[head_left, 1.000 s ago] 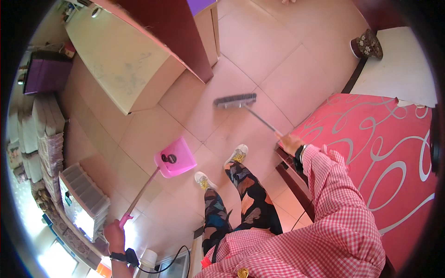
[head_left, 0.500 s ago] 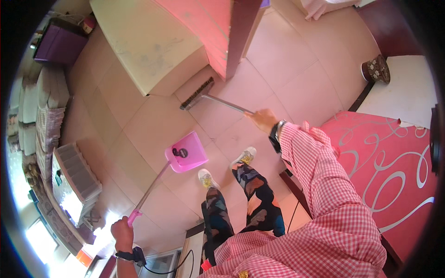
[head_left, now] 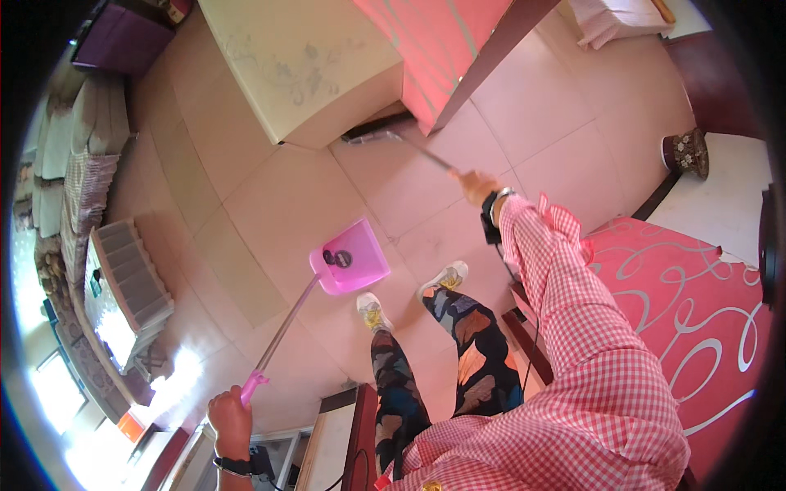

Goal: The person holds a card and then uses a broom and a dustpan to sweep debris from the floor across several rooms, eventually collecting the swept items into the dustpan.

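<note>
My left hand [head_left: 230, 419] is closed round the pink grip of a long-handled dustpan [head_left: 370, 266]. The pink pan rests on the tiled floor just ahead of my shoes, with a dark round thing inside whose kind I cannot make out. In my right hand [head_left: 478, 187] is the grey handle of a broom [head_left: 426, 152]. Its head is blurred and lies at the foot of a cream cabinet [head_left: 311, 82], partly in the dark gap by the cabinet's lower edge.
To the right stands a bed with a red, white-swirled cover [head_left: 655, 295]; a dark patterned bin [head_left: 686, 153] is beyond it. A pink panel [head_left: 434, 49] adjoins the cabinet. On the left are a sofa [head_left: 102, 114], a low table with a pleated cover [head_left: 135, 270] and a purple box [head_left: 123, 57].
The broom head has moved forward and right against the cabinet's base, partly into the gap. My view has shifted somewhat; both hands keep their holds.
</note>
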The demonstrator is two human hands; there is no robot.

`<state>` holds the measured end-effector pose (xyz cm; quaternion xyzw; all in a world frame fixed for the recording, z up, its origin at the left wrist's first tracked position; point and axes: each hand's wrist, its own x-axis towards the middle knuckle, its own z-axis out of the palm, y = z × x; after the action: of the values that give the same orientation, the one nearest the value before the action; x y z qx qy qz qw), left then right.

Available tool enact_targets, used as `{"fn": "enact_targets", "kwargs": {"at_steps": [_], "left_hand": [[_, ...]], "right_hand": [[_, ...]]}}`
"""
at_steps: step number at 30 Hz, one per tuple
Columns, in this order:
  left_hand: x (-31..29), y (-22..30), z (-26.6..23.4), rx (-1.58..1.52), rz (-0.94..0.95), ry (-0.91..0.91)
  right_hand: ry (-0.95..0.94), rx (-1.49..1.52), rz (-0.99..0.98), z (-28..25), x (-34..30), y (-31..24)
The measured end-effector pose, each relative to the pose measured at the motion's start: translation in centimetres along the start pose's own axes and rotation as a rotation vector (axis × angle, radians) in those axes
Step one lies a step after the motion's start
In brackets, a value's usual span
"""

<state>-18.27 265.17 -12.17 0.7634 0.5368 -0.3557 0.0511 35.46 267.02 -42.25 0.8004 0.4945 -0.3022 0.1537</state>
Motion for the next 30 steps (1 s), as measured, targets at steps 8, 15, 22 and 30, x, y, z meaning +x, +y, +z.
{"fn": "enact_targets", "kwargs": {"at_steps": [8, 15, 22, 30], "left_hand": [[-0.5, -2.7, -0.8, 0.017, 0.101, 0.089], [-0.7, -4.1, 0.0, 0.046, 0.025, 0.001], [-2.5, -5.5, 0.9, 0.077, -0.022, -0.028], [-2.3, -6.1, 0.9, 0.080, -0.008, -0.041]], "right_hand": [[-0.424, 0.513, 0.343, 5.1, -14.5, 2.2], [-0.233, 0.347, -0.261, 6.5, -18.7, 7.5], [0.005, -0.093, -0.305, -2.4, -10.0, -7.4], [-0.102, -0.185, -0.358, 5.6, -12.7, -3.7]]}}
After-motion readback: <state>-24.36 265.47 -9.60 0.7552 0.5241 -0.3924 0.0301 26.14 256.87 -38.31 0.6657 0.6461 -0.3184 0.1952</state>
